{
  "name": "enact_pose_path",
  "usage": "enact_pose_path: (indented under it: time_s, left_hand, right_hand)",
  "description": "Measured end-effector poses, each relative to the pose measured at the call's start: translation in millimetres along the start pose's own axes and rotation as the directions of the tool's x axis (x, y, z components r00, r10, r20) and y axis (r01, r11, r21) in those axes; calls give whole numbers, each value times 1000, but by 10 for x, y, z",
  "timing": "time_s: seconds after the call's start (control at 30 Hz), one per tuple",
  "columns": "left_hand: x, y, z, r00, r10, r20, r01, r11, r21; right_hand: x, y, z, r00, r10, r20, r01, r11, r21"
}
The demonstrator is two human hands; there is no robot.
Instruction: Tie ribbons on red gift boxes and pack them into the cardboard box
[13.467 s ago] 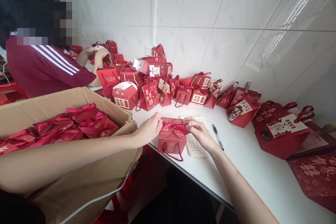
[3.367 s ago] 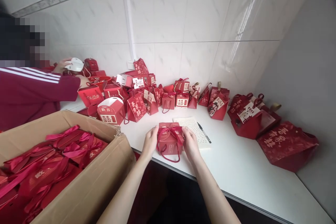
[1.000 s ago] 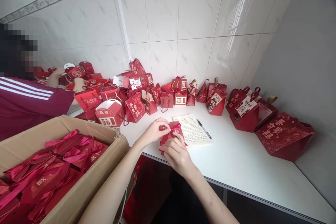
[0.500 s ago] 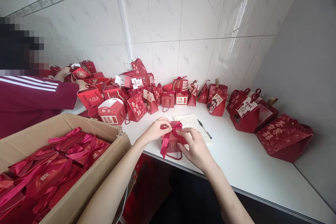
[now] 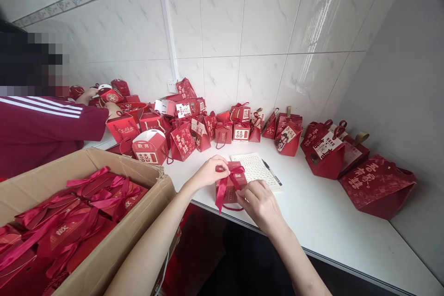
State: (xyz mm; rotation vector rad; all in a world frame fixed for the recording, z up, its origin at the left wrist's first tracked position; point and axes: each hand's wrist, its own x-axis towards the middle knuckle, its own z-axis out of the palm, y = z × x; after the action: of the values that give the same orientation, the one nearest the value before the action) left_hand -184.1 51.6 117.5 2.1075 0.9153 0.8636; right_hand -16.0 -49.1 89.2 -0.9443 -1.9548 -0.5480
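Note:
A small red gift box (image 5: 229,190) stands near the front edge of the white table, with a twisted cord handle hanging at its front. Across its top runs a shiny crimson ribbon (image 5: 220,198) tied in a bow, one tail draping down the front left. My left hand (image 5: 212,171) is closed, thumb and forefinger pinching the bow's left side. At the box's right, my right hand (image 5: 259,201) is closed too, its fingertips gripping the ribbon's other tail by the front face. The fingers partly cover the ribbon there.
Behind the box lie an open notebook (image 5: 256,166) with handwriting and a pen (image 5: 272,172). A cardboard carton (image 5: 138,203) of ribboned red boxes stands at left. Several red gift boxes (image 5: 183,141) line the wall. A large red box (image 5: 378,187) sits at right; a co-worker (image 5: 45,125) reaches in at left.
My right hand has moved from the bow down to the box's front right, its fingers drawing together on the ribbon. My left hand stays at the bow. The view has shifted slightly.

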Motion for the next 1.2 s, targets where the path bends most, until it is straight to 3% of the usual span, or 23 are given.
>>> enact_pose_path:
  time_s: [0.33,0.4,0.47,0.53,0.6,0.67,0.7,0.77,0.8,0.9,1.0,1.2]
  left_hand:
    - [-3,16,13,999,38,31,-39,999,19]
    - [-7,12,18,999,36,37,-36,999,16]
    - [-10,-1,27,999,33,20,-33,999,10]
    - [-18,-12,42,999,31,-40,-32,999,-18]
    - [-41,-15,60,990,5,-141,-17,996,-86]
    - [-83,-3,75,947,-106,-303,68,989,-134]
    - [-110,7,81,906,-179,-384,133,981,-143]
    - [-170,32,86,817,-308,-487,275,951,-139]
    - [-199,45,88,796,-349,-495,329,935,-130]
    - [-261,80,104,836,-381,-395,375,922,-96]
    - [-272,95,149,883,-332,-332,327,942,-70]
    - [-242,60,267,872,-254,-418,247,966,-71]
  right_hand:
    - [-4,-45,-7,999,-14,33,14,1000,1]
    - [7,-40,-34,998,25,58,-30,996,78]
    - [33,8,-63,985,138,100,-158,961,228]
    - [74,105,-75,913,377,158,-409,848,337]
    - [127,233,-58,742,626,241,-670,671,319]
    - [187,350,-11,589,738,328,-808,540,236]
    - [218,395,19,555,743,373,-831,515,210]
    - [279,447,84,556,710,431,-827,521,209]
    - [308,458,116,570,694,441,-818,531,221]
    - [375,457,196,601,674,429,-798,535,278]
    - [389,444,250,614,666,424,-787,475,393]
    - [277,363,293,583,697,418,-782,342,520]
